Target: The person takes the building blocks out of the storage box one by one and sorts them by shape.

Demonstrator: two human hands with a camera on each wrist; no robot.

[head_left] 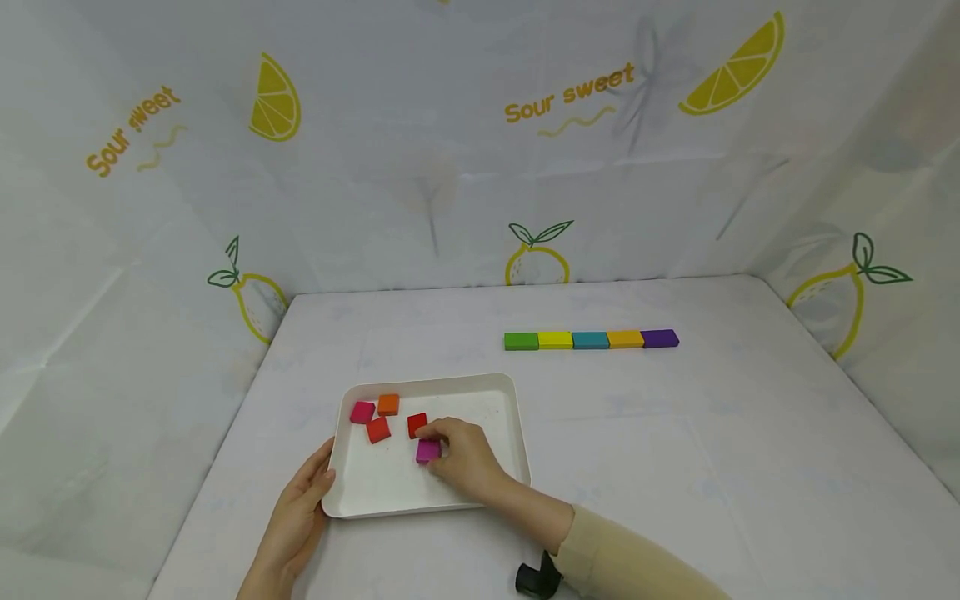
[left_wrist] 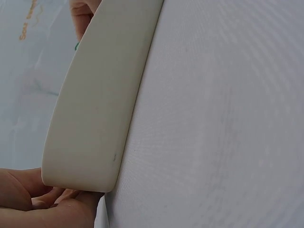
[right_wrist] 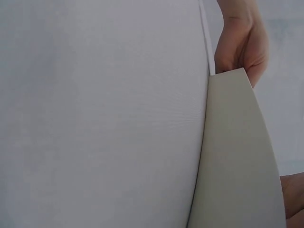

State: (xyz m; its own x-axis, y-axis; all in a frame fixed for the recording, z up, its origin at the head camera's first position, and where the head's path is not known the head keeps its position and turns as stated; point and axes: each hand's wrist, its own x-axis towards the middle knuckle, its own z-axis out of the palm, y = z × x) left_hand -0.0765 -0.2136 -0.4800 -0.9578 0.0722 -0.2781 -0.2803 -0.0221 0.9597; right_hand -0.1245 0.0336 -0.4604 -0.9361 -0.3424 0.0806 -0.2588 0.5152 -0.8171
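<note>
A white tray (head_left: pixel 480 400) rests on the table, with several small colored blocks inside. My left hand (head_left: pixel 296 512) grips its left edge, the thumb at the rim. In the left wrist view, the fingers (left_wrist: pixel 76 209) press against the tray's end wall (left_wrist: pixel 95 109). Over the tray, my right hand (head_left: pixel 467 458) pinches a magenta block (head_left: pixel 428 451) between thumb and index finger. Just behind that block lies a red block (head_left: pixel 417 424). Farther left are a pink block (head_left: pixel 362 412), an orange block (head_left: pixel 388 404) and a lighter red block (head_left: pixel 378 429). The right wrist view hides the pinched block.
Behind the tray to the right, a straight row holds green (head_left: pixel 521 342), yellow (head_left: pixel 555 340), blue (head_left: pixel 590 340), orange-yellow (head_left: pixel 626 339) and purple (head_left: pixel 660 338) blocks, end to end. A black object (head_left: pixel 537 578) sits by the right sleeve (head_left: pixel 622 550). Lemon-print sheeting (head_left: pixel 420 208) surrounds the table.
</note>
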